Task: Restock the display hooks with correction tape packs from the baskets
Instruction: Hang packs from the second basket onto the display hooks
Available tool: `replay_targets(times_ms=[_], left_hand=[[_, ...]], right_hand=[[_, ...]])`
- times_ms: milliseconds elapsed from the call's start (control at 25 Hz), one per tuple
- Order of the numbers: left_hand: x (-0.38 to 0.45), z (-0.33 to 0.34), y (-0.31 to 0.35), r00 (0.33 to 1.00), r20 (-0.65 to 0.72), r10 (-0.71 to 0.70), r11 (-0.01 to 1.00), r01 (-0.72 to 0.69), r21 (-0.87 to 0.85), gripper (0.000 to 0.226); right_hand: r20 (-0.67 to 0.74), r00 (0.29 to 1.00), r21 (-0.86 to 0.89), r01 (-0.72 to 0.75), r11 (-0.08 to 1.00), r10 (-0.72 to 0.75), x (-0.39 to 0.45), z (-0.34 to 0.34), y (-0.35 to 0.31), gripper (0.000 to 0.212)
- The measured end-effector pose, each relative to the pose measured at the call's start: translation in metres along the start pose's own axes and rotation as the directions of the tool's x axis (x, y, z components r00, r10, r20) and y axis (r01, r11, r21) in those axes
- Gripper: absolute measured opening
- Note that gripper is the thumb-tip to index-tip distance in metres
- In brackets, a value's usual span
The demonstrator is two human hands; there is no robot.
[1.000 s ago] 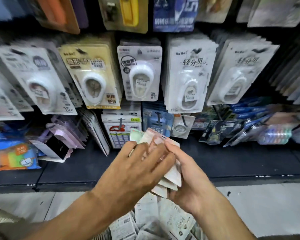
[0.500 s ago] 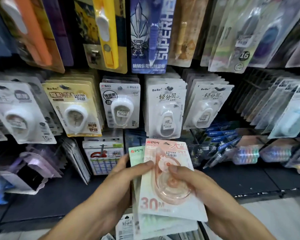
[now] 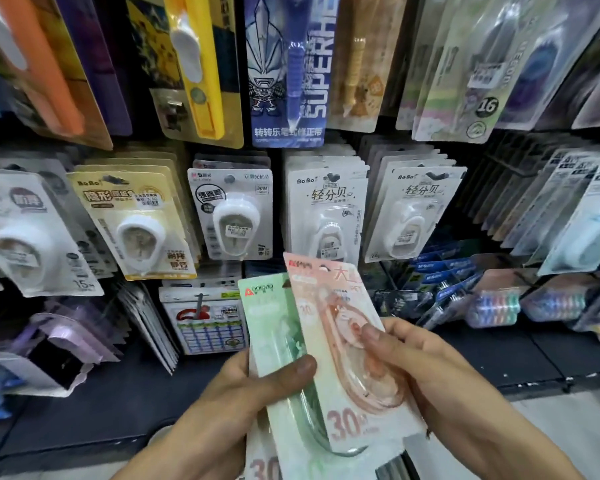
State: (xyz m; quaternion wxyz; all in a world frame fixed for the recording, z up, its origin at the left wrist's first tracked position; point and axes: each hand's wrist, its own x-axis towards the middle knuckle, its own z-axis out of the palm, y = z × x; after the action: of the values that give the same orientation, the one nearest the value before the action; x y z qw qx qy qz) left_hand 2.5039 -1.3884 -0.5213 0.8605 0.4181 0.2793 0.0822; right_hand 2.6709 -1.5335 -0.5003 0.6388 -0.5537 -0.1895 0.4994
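Head-camera footage caught both of my hands raised in front of the display wall, each with a correction tape pack. My left hand (image 3: 257, 386) gripped the green pack (image 3: 274, 327), thumb pressed across its front and fingers curled behind its left edge. My right hand (image 3: 426, 372) pinched the pink pack (image 3: 329, 306), thumb laid on the clear blister over the tape body, the other fingers hidden behind the card. The pink pack overlapped the green one, lying in front of it and to its right, both tilted slightly leftward at the top. More packs (image 3: 267, 469) showed at the bottom edge below them, though the basket itself could not be made out. Behind my hands hung rows of carded tapes: a yellow-carded row (image 3: 132, 220), a grey-carded row (image 3: 231, 213) and two white BoBo rows (image 3: 326, 209). A dark shelf (image 3: 84, 420) ran beneath the hooks.
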Motion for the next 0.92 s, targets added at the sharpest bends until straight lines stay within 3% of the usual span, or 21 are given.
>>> replay_targets(times_ms=[80,200,360,480,560,680,840,920], left_hand=[[0.000,0.002,0.010,0.997,0.018,0.078,0.995,-0.078,0.054,0.064],[0.002,0.005,0.035,0.966,0.043,0.256,0.956,-0.259,0.136,0.054],[0.017,0.004,0.062,0.904,-0.003,0.428,0.893,-0.422,0.157,0.052],[0.025,0.003,0.066,0.886,-0.056,0.461,0.881,-0.448,0.153,0.056],[0.027,0.001,0.065,0.886,-0.067,0.459,0.882,-0.446,0.153,0.052],[0.027,-0.002,0.066,0.884,-0.047,0.466,0.878,-0.454,0.153,0.050],[0.028,-0.001,0.064,0.878,-0.043,0.476,0.872,-0.464,0.157,0.054],[0.028,0.000,0.062,0.877,-0.061,0.477,0.874,-0.466,0.140,0.047]], right_hand=[[0.015,0.997,-0.038,0.073,0.997,-0.072,-0.005,-0.005,-0.010,0.039],[-0.136,0.943,-0.105,0.291,0.951,-0.303,-0.006,-0.015,-0.033,0.069],[-0.384,0.766,-0.223,0.466,0.856,-0.516,0.004,-0.026,-0.056,0.051],[-0.557,0.603,-0.388,0.419,0.821,-0.571,0.008,-0.035,-0.055,0.058],[-0.592,0.539,-0.433,0.414,0.801,-0.599,0.004,-0.039,-0.050,0.056],[-0.599,0.525,-0.415,0.443,0.795,-0.605,0.004,-0.045,-0.045,0.046],[-0.524,0.601,-0.385,0.465,0.797,-0.604,0.007,-0.042,-0.040,0.045],[-0.595,0.539,-0.330,0.512,0.793,-0.596,0.005,-0.047,-0.043,0.045]])
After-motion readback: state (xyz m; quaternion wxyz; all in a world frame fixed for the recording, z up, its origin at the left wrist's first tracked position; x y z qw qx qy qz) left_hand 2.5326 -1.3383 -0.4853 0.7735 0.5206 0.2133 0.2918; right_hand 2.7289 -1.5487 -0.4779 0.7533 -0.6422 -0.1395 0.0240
